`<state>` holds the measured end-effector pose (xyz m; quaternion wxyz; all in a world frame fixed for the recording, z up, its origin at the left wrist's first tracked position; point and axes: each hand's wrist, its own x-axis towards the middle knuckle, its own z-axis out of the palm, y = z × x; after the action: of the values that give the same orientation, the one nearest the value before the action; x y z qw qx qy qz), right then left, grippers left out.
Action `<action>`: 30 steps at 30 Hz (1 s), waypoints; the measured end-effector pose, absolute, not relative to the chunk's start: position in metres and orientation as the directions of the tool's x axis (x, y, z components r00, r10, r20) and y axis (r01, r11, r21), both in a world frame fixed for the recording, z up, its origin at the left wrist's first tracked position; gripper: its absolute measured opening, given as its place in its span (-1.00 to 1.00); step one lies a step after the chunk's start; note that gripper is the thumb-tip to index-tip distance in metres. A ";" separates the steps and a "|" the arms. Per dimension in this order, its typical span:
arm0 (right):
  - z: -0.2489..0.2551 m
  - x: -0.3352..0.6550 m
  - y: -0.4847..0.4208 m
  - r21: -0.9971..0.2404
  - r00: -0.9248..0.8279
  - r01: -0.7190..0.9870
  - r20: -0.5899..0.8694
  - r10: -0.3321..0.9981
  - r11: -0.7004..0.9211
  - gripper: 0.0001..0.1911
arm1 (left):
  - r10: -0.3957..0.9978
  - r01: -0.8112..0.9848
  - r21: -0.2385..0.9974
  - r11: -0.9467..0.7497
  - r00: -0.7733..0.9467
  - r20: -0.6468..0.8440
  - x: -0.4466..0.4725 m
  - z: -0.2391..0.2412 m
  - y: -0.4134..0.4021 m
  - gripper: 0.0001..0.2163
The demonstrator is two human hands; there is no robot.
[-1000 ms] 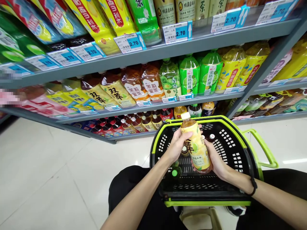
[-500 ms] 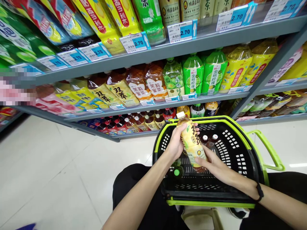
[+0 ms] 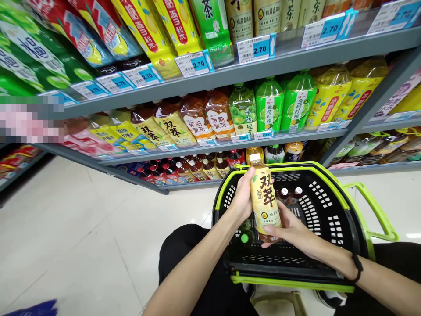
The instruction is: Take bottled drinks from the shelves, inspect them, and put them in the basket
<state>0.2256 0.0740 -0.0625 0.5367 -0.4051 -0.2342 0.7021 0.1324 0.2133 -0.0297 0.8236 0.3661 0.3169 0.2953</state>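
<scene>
A tea bottle [image 3: 265, 199] with a pale yellow label and white cap stands nearly upright between both my hands, above a black shopping basket [image 3: 332, 219] with lime green trim. My left hand [image 3: 242, 197] wraps the upper left side of the bottle. My right hand [image 3: 292, 228] cups its lower end from the right, thumb across the front. The label's big dark characters face me. Inside the basket lie a few other bottles [image 3: 291, 194] with white caps and one with a green cap [image 3: 244, 238].
Grey shelves [image 3: 230, 74] packed with drink bottles and blue price tags run across the top. A low row of small bottles [image 3: 197, 169] stands just behind the basket. White tiled floor [image 3: 82, 237] lies to the left. The basket's green handle [image 3: 378, 206] sticks out right.
The bottle has been turned in my hands from tilted to nearly upright, so the front of its label now faces me. My right hand shifted from behind it to under its lower end.
</scene>
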 end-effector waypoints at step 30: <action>-0.084 0.225 0.073 -0.915 0.035 -0.326 -0.264 0.964 -0.239 -0.25 | 0.691 -0.292 0.777 0.557 0.682 -0.240 0.135 -0.032 0.212 -0.52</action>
<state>0.2255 0.0726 -0.0840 0.5250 -0.4919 -0.3242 0.6143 0.1345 0.2124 -0.0325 0.8398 0.3682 0.2710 0.2927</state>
